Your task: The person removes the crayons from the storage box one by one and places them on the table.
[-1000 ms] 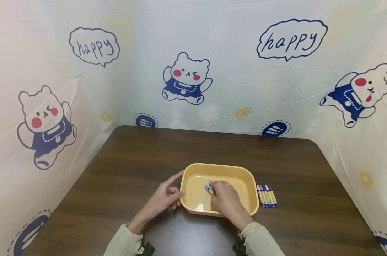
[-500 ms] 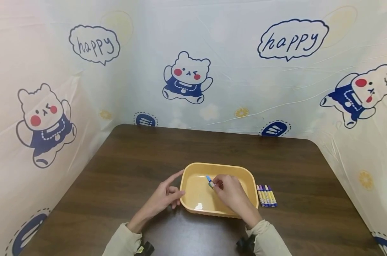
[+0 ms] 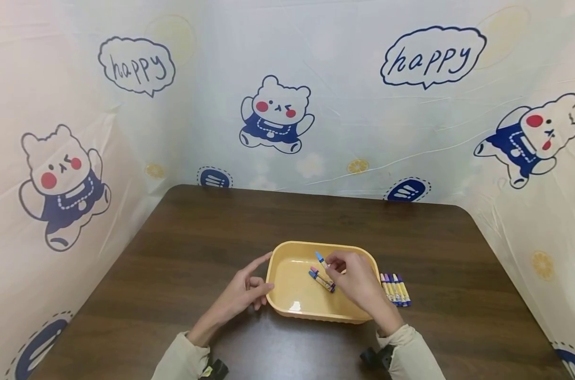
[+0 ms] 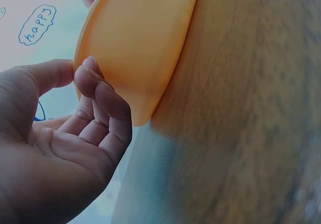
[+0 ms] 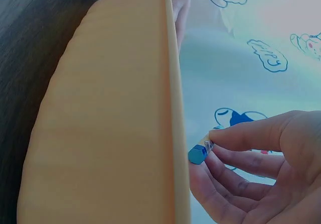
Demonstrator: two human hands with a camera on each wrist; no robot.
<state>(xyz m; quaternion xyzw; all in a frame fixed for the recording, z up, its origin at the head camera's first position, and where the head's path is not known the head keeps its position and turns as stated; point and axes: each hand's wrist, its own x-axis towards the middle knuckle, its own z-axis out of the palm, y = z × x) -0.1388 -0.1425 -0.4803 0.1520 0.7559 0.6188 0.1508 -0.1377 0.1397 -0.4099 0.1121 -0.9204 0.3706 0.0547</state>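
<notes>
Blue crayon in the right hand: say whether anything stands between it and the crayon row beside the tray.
The tray's right rim lies between the blue crayon, pinched by the right hand over the tray, and the crayon row outside. Its clearance cannot be told.

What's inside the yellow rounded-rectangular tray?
On the tray floor: a slim blue-tipped crayon and pink-tipped crayon. The right hand pinches a second blue-tipped crayon above. That hand covers the floor's right part; can't see there.
</notes>
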